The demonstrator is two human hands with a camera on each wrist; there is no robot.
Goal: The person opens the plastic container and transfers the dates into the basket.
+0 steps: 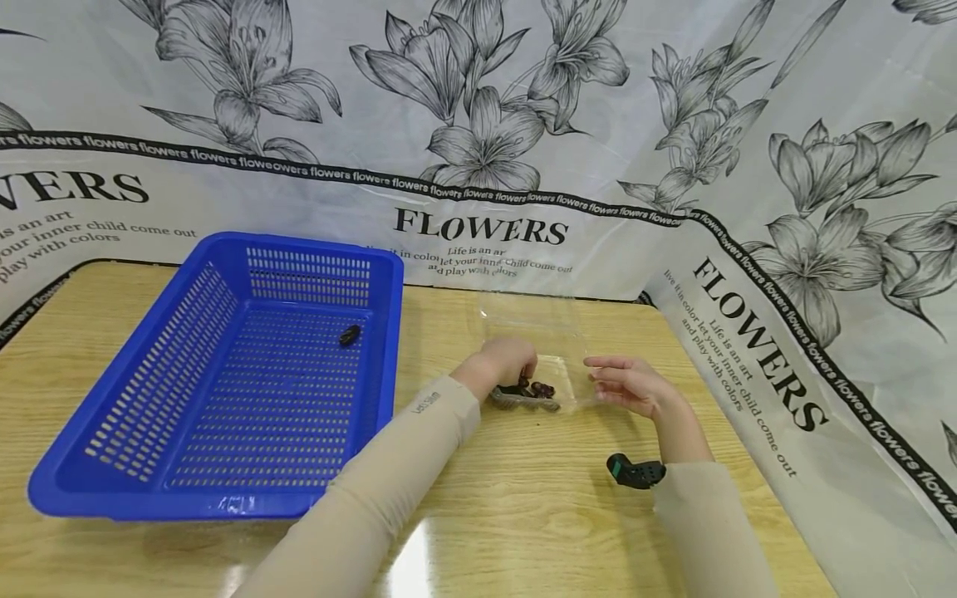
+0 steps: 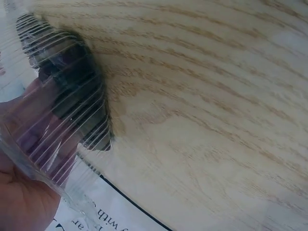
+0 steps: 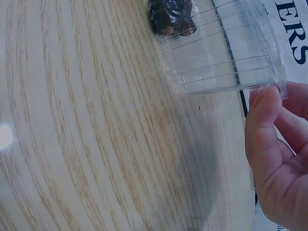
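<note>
A clear plastic box [image 1: 559, 374] with ribbed walls stands open on the table, its lid [image 1: 523, 309] folded back. Several dark, glossy, wrinkled fruits that look like dates [image 1: 542, 389] lie in its near left part. Reaching into the box from the left, my left hand [image 1: 510, 359] has bent fingers that touch the dates; in the left wrist view the ribbed plastic blurs the fingertips, so a hold cannot be made out. With thumb and fingers my right hand [image 3: 276, 144] pinches the box's right edge. One dark date [image 1: 350, 335] lies in the blue basket [image 1: 385, 349].
The large blue basket takes up the left side of the wooden table [image 1: 508, 515]. A black strap-like object with a green mark [image 1: 634, 472] is by the right wrist. A flower-printed sheet [image 1: 478, 241] rises along the back and right edges.
</note>
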